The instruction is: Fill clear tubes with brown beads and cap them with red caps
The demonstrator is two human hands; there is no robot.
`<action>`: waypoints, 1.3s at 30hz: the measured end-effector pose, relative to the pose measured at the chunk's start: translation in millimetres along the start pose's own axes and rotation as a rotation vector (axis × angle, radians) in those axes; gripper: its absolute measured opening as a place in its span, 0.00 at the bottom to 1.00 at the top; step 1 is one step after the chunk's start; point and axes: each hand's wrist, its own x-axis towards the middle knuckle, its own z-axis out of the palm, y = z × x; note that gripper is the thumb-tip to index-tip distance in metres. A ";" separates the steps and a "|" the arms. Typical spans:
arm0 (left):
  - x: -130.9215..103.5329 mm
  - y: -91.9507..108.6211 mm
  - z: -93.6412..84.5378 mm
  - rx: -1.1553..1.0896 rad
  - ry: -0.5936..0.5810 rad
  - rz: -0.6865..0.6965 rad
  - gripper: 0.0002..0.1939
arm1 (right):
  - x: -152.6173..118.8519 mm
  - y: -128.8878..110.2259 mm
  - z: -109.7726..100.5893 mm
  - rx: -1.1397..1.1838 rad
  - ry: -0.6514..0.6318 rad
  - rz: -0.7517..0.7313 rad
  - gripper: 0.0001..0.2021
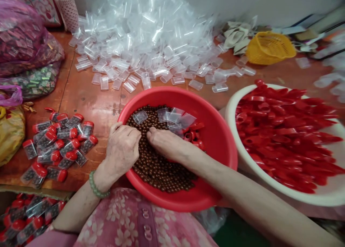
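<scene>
A red basin holds a heap of small round brown balls. My left hand, with a green bead bracelet on its wrist, is closed over the basin's left side, fingers curled. Among the balls is my right hand, its fingers drawn together and pointing left towards the other hand. What either hand holds is hidden. Several clear plastic sleeves lie on the balls just beyond the right hand. Small red plastic caps sit to its right inside the basin.
White basin on the right holds long red plastic pieces. Clear sleeves are piled at the back, near a yellow basket. Red-capped containers of dark balls lie left; more fill a box below. Plastic bags stand far left.
</scene>
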 end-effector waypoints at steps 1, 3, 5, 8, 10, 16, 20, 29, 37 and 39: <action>0.3 -0.1 -0.3 0.005 -0.007 0.001 0.10 | 2.8 -3.5 2.2 0.021 -0.005 -0.038 0.13; 0.8 -0.5 -0.4 0.014 -0.020 0.003 0.10 | 7.5 -7.7 3.8 0.081 -0.002 -0.102 0.15; 1.1 -0.8 0.0 0.020 -0.024 0.000 0.11 | 9.5 -7.9 2.5 0.156 0.018 -0.145 0.16; 1.0 -0.8 -0.7 0.013 -0.016 -0.007 0.13 | 6.7 -3.0 -1.5 0.296 0.081 -0.193 0.15; 0.3 -0.2 -4.6 -0.010 -0.047 0.008 0.17 | 1.3 1.1 -4.3 0.506 0.153 -0.239 0.17; -2.0 3.0 -27.2 -0.239 -0.226 0.032 0.28 | -24.8 3.7 -16.8 0.958 0.277 -0.242 0.19; 2.4 6.0 -27.3 -0.587 -0.420 -0.047 0.32 | -40.9 -0.6 -25.7 1.073 0.309 -0.276 0.20; 13.5 13.8 -20.3 -1.115 -0.527 -0.307 0.18 | -57.7 -7.8 -31.4 1.083 0.483 -0.185 0.18; 14.6 12.5 -20.1 -1.136 -0.503 -0.361 0.18 | -59.2 -15.3 -23.6 1.093 0.646 -0.109 0.06; 14.3 12.5 -19.1 -1.133 -0.504 -0.336 0.16 | -61.2 -17.3 -21.6 1.112 0.674 -0.109 0.09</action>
